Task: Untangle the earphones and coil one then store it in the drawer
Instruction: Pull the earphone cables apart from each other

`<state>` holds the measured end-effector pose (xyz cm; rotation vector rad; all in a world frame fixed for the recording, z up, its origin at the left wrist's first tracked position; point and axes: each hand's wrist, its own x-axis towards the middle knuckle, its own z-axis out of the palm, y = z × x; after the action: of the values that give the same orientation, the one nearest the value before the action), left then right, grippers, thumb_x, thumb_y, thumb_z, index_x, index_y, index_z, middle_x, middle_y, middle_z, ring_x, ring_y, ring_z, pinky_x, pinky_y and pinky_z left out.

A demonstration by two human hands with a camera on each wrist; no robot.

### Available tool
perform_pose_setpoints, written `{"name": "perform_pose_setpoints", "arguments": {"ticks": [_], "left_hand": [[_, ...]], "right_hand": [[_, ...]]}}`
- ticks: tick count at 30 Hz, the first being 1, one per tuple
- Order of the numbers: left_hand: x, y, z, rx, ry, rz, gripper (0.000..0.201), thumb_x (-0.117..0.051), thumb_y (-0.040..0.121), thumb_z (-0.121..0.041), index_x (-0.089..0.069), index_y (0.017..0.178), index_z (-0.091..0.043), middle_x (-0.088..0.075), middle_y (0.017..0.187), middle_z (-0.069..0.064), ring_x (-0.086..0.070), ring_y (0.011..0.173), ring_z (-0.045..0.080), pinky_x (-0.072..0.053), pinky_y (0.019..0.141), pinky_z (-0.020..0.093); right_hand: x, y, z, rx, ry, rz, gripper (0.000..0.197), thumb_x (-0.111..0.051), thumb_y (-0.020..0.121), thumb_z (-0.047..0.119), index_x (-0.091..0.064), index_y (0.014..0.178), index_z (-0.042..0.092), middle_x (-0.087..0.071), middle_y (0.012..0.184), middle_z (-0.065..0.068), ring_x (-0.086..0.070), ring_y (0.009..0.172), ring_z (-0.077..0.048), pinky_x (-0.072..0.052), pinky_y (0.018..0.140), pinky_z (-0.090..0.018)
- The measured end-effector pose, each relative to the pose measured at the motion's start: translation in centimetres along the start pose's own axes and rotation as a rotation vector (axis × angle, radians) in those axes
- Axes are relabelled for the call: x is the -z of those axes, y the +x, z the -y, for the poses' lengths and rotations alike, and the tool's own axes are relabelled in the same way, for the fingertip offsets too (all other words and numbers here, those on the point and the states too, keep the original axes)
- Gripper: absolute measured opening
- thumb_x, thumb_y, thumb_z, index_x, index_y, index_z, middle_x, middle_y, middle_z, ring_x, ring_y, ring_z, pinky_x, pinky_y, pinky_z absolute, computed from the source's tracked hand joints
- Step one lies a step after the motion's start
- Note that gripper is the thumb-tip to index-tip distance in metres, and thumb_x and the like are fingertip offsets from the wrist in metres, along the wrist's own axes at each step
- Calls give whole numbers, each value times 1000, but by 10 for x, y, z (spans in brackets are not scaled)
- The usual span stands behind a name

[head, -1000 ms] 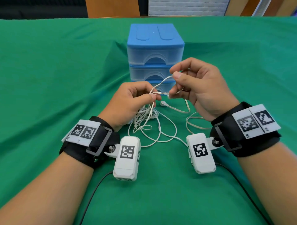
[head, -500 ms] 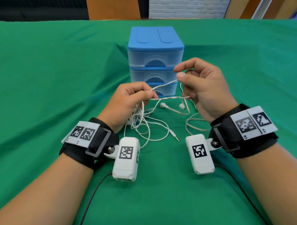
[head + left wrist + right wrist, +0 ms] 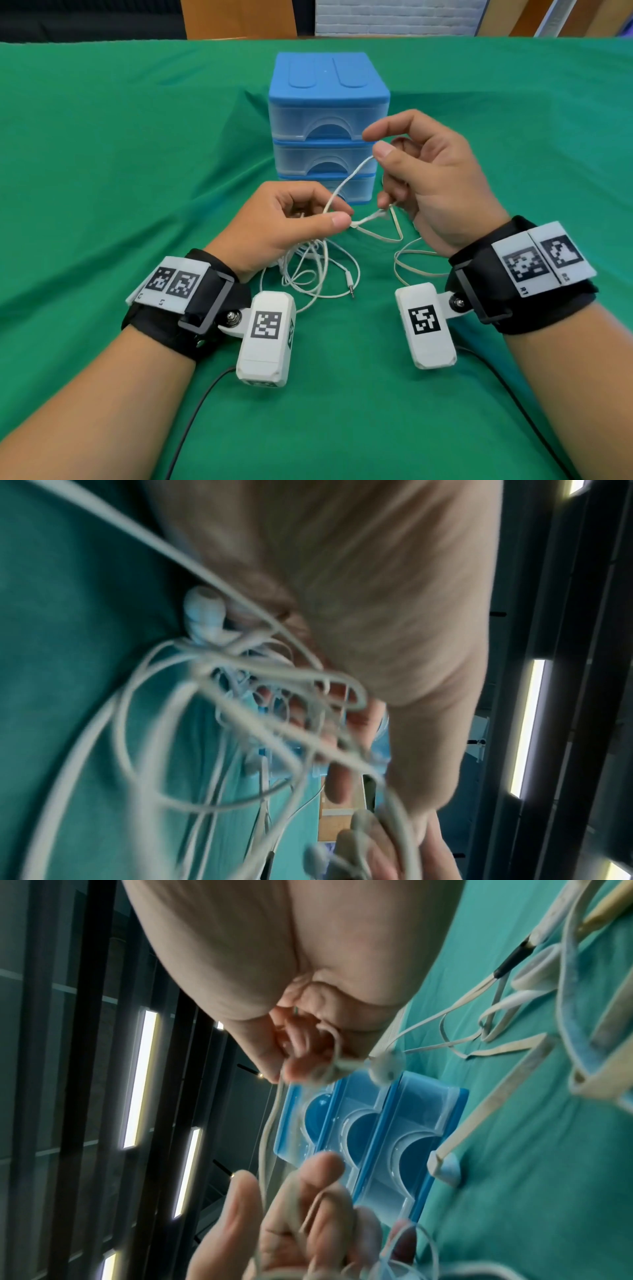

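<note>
White earphones (image 3: 308,270) lie in a tangle on the green cloth below my hands, their jack plug (image 3: 350,287) free on the cloth. My left hand (image 3: 342,216) pinches a knotted stretch of the cable between thumb and forefinger. A strand (image 3: 346,178) rises from there to my right hand (image 3: 376,144), which holds it under the thumb and in its curled lower fingers, forefinger lifted off. In the left wrist view the tangle (image 3: 240,696) and an earbud (image 3: 205,615) hang blurred beneath my palm. The right wrist view shows another earbud (image 3: 387,1066) by my right fingers.
A blue drawer unit (image 3: 329,78) with three shut clear drawers stands just behind my hands, also in the right wrist view as the drawer unit (image 3: 428,1123). A cream cable loop (image 3: 411,270) lies by my right wrist. Green cloth (image 3: 102,171) covers the table.
My hands have drawn apart, stretching a strand between them. My right forefinger has lifted off the cable. The jack plug has slid on the cloth.
</note>
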<state>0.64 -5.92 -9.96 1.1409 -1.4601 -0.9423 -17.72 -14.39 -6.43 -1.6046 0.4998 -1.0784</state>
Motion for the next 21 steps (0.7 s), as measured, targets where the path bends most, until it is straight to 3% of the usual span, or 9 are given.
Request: {"name": "perform_pose_setpoints", "arguments": {"ticks": [4,7,10,13,18,21], "left_hand": [[1,0,1,5,68,47,14,-80,80,-8,-74,92,-3,-64,72,-1,-52,68,12,-45,68,22],[2,1,3,27,68,11,4,-77,83,-5,-73,86,-5,-64,68,-6,-51,65,11,-43,64,20],[2,3,4,4,41,-46,5,-70,86,-11,-73,88,-7,-63,73,3,-47,70,18,-39,66,26],[4,5,6,-17,8,-122,5,-68,91,-6,-72,91,-5,-63,77,10,-53,75,21,-43,72,26],[6,8,10,-50,-54,-228,8,-64,93,-4,-71,91,-9,-69,85,6,-62,77,15,-50,78,23],[5,7,8,-29,-190,-222,6,-62,93,-7,-67,91,-8,-69,84,2,-62,78,15,-48,80,27]], "right_hand": [[-4,-2,1,-33,72,62,13,-52,100,2,-60,111,4,-35,64,-4,-38,51,-14,-56,62,-33],[-1,-1,1,-52,81,9,14,-52,100,3,-61,109,5,-34,62,-2,-34,50,-15,-52,58,-30],[3,0,0,-50,64,-81,13,-53,97,0,-63,103,6,-33,59,-1,-26,49,-17,-46,50,-27],[3,1,-1,-58,52,-111,13,-54,96,-2,-64,101,5,-33,58,-2,-25,47,-17,-46,49,-27],[4,0,-3,-123,-17,-94,11,-56,95,-1,-64,99,5,-39,55,-4,-36,42,-15,-54,56,-31],[7,0,-8,-134,-154,-100,8,-60,93,-1,-66,95,5,-47,53,-7,-42,40,-18,-48,52,-27]]}}
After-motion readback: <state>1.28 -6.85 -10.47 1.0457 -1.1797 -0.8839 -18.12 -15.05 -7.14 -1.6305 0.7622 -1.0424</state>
